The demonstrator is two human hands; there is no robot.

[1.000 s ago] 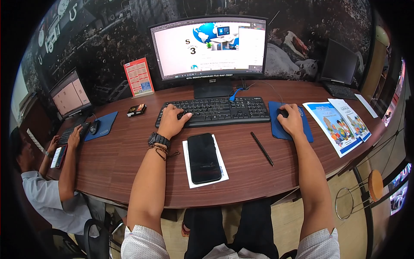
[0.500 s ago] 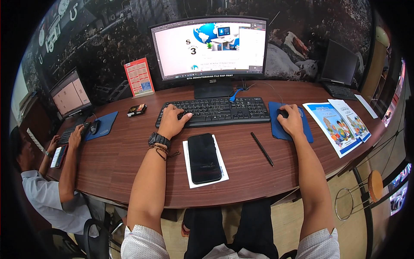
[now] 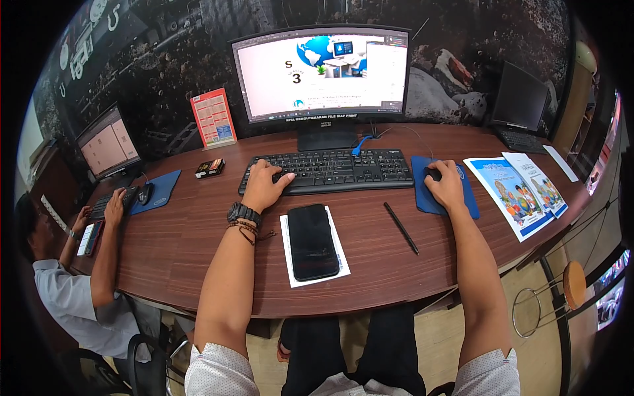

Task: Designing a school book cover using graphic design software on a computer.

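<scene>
My left hand (image 3: pixel 263 183) rests on the left end of the black keyboard (image 3: pixel 343 173), its fingers spread over the keys and its thumb stretched to the right. On the blue mouse pad (image 3: pixel 467 197) my right hand (image 3: pixel 446 183) is curled over a dark computer mouse (image 3: pixel 434 174), which it mostly hides. Behind the keyboard stands a wide curved monitor (image 3: pixel 277 79), lit with a page layout and a globe picture. Between my forearms a black smartphone (image 3: pixel 313 243) lies on white paper (image 3: pixel 345 261), with a black pen (image 3: pixel 401 228) to its right.
Printed booklets (image 3: pixel 512 195) lie right of the mouse pad; a dark monitor (image 3: pixel 520 97) stands behind them. A small dark box (image 3: pixel 210 168) and a red desk calendar (image 3: pixel 213 119) stand left of the keyboard. At far left, a co-worker (image 3: pixel 82 290) sits at another computer.
Both my hands stay in place on the keyboard and mouse. The co-worker's hand at the far left has shifted slightly; little else differs.
</scene>
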